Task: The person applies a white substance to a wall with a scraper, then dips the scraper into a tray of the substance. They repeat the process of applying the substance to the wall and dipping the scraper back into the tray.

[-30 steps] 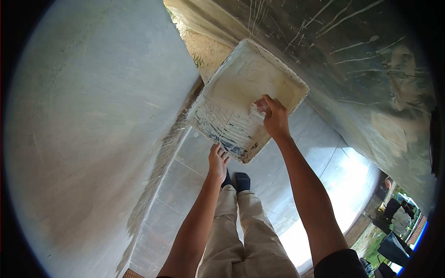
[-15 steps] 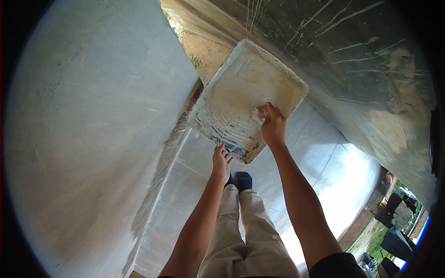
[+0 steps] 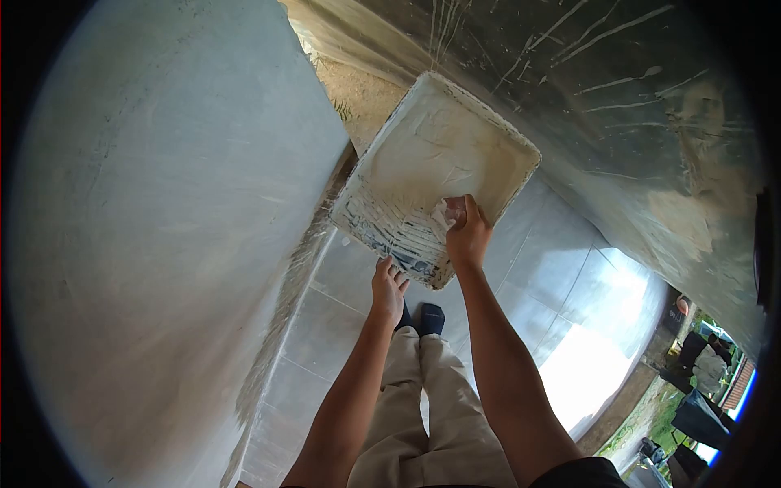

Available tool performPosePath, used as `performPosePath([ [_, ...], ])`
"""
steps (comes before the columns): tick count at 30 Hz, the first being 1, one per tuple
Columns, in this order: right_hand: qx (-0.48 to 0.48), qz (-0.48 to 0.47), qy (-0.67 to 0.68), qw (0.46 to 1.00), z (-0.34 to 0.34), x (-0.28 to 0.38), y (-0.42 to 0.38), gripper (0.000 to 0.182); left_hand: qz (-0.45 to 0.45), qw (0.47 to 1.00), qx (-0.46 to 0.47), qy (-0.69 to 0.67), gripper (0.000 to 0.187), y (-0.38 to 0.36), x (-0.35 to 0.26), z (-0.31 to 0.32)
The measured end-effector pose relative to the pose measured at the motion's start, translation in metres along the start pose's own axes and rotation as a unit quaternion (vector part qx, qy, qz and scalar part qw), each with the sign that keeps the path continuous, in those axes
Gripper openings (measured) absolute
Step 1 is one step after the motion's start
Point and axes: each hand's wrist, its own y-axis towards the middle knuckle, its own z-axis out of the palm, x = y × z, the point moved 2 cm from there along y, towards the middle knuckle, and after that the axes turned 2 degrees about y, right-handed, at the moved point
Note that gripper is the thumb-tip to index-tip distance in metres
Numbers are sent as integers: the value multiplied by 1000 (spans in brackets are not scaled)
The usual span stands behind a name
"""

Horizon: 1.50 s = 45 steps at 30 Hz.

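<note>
A paint-smeared tray (image 3: 480, 150) is held at an angle in front of me, with pale paint over its upper part and dark ridges showing near its lower edge. My left hand (image 3: 390, 285) grips the tray's lower rim. Over the ridged part, my right hand (image 3: 469, 236) is closed on a small reddish block (image 3: 458, 211) with white paint on its left side.
A pale wall (image 3: 187, 203) fills the left. At upper right is a darker wall (image 3: 618, 89) with white streaks. Below lie grey floor tiles (image 3: 325, 301) and my feet in dark socks (image 3: 432, 317). Dark items and grass show at lower right.
My right hand has moved down and slightly left across the tray with the reddish block in it. My left hand remains at the lower rim.
</note>
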Motion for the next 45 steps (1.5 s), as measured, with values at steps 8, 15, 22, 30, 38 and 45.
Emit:
performPosePath([
  [8,33,96,88,991,-27,26,-4,21,1,1000,-19,14,89,-8,-14,-2],
  [15,35,199,-45,978,-52,19,-52,22,-11,1000,-19,9,88,-7,-6,3],
  [22,-16,259,-86,962,-33,31,-87,25,-8,999,-26,26,77,-11,-10,2],
  [30,-89,279,-30,956,-33,24,-86,27,-11,1000,-16,13,75,-3,-6,1],
  [38,-100,250,-33,963,-33,17,-86,27,-8,1000,-11,4,71,-3,-9,3],
  [45,-110,264,-22,958,-26,9,-86,23,-4,1000,-7,-5,71,-4,-9,4],
])
